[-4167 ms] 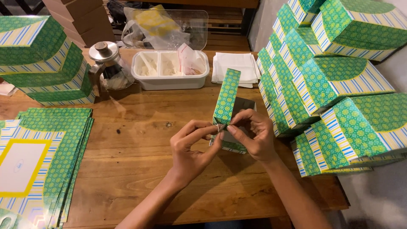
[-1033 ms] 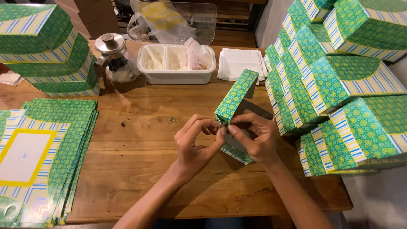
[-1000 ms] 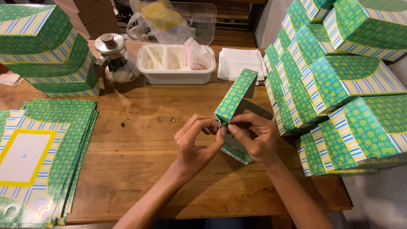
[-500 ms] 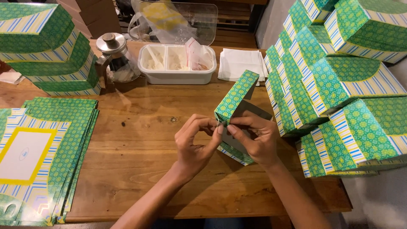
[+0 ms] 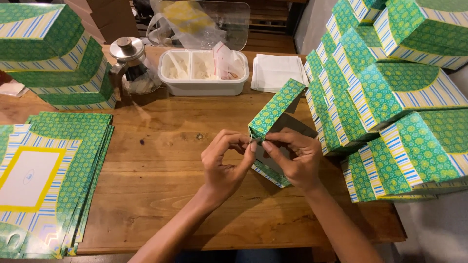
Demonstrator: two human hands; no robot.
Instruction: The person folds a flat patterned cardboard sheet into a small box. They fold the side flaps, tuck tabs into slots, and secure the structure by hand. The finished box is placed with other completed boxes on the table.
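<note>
A half-folded green patterned cardboard box (image 5: 276, 109) with striped edges stands tilted on the wooden table (image 5: 161, 170), its grey inside showing. My left hand (image 5: 225, 163) pinches a corner flap of the box at its near end. My right hand (image 5: 292, 158) grips the same corner from the right side, fingertips meeting those of the left hand. The lower part of the box is hidden behind both hands.
A stack of flat unfolded box sheets (image 5: 48, 170) lies at the left. Assembled green boxes are piled at the right (image 5: 385, 92) and far left (image 5: 53, 58). A white divided tray (image 5: 202, 73), a glass jar with metal lid (image 5: 129, 65) and white napkins (image 5: 275, 70) stand behind.
Both hands stay on the box corner with small finger movements. The box leans a little more than several seconds ago.
</note>
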